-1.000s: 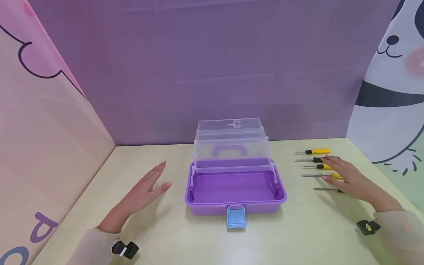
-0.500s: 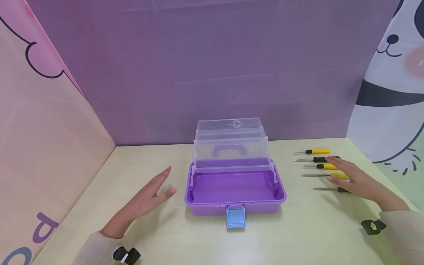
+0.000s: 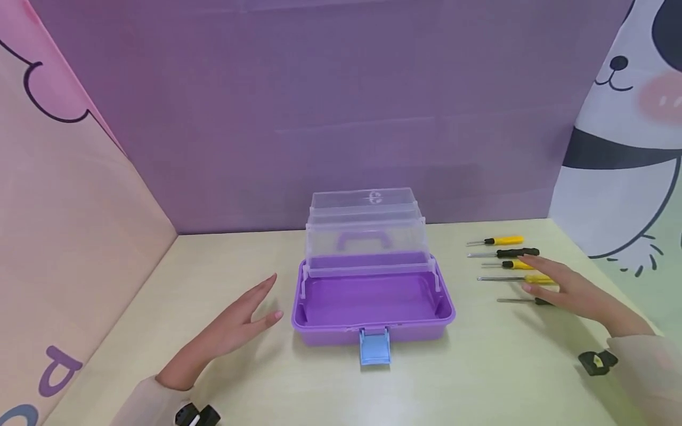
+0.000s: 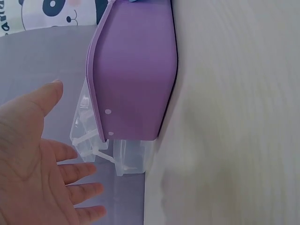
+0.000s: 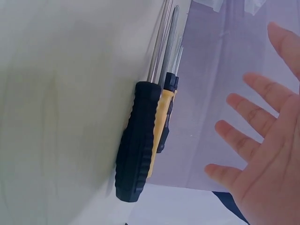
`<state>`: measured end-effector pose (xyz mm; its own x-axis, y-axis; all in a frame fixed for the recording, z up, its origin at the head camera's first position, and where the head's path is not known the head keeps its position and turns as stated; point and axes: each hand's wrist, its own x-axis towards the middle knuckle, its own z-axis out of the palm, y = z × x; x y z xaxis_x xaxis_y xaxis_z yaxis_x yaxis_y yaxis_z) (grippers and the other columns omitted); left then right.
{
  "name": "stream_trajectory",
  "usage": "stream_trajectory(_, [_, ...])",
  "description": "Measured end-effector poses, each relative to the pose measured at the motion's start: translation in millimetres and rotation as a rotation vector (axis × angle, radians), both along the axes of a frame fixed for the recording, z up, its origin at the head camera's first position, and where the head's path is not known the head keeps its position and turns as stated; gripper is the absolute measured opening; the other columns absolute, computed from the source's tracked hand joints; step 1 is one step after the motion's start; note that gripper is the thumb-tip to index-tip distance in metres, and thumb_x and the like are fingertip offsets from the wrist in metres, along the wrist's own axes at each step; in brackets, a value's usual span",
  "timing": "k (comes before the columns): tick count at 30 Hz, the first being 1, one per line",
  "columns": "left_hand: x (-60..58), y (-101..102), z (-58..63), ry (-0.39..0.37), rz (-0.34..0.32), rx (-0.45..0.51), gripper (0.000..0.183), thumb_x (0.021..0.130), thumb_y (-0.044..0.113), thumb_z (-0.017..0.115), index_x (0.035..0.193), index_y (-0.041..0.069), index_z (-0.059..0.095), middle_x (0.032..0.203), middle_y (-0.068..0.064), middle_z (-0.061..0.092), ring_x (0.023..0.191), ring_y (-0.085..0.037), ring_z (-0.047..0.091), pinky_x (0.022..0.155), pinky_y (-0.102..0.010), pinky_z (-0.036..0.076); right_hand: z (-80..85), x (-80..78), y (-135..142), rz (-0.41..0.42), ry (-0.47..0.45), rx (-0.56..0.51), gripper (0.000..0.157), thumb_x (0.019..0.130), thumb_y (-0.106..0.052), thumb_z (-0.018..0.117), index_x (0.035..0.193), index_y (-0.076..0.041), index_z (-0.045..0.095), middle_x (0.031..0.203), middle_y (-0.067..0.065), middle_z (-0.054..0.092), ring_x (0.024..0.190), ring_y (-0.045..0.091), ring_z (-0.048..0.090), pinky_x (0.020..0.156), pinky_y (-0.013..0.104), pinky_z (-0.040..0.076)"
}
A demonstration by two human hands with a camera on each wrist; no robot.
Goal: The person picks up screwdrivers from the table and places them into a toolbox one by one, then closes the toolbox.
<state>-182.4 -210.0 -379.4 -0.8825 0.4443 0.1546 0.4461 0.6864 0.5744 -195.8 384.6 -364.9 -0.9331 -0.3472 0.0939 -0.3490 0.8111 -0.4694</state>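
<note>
Five screwdrivers (image 3: pixel 517 253) at right seem best pinched singly by the handle (image 5: pixel 135 145); the right hand (image 3: pixel 575 293) and left hand (image 3: pixel 231 328) both hover wide, empty.

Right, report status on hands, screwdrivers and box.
Left hand empty beside purple box; right hand empty above screwdrivers. Lid raised. In head view, right hand partly hides some handles; nothing else blocking.

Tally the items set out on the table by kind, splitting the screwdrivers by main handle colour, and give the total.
Yellow-handled screwdrivers: 3
Black-handled screwdrivers: 2
Open purple box with clear trays: 1
Total: 6
</note>
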Motion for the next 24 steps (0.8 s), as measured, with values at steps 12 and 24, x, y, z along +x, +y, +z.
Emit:
stream_trajectory(12, [2.9, 6, -1.3, -0.021, -0.003, 0.005, 0.075, 0.095, 0.041, 0.054, 0.15, 0.003, 0.019, 0.154, -0.018, 0.022, 0.139, -0.04, 0.022, 0.109, -0.058, 0.021, 0.8, 2.7, 4, -0.027, -0.06, 0.006, 0.065, 0.09, -0.025, 0.064, 0.143, -0.002, 0.035, 0.143, 0.031, 0.033, 0.126, 0.056, 0.029, 0.088, 0.072, 0.03])
stream_trajectory(24, [2.9, 7, -5.5, -0.051, -0.007, 0.002, 0.079, 0.093, 0.044, 0.056, 0.15, 0.003, 0.02, 0.153, -0.018, 0.023, 0.139, -0.04, 0.022, 0.109, -0.058, 0.022, -9.0, 2.2, 14, -0.003, 0.015, 0.014, 0.064, 0.087, -0.023, 0.068, 0.142, -0.01, 0.04, 0.144, 0.015, 0.04, 0.136, 0.02, 0.03, 0.089, 0.067, 0.033])
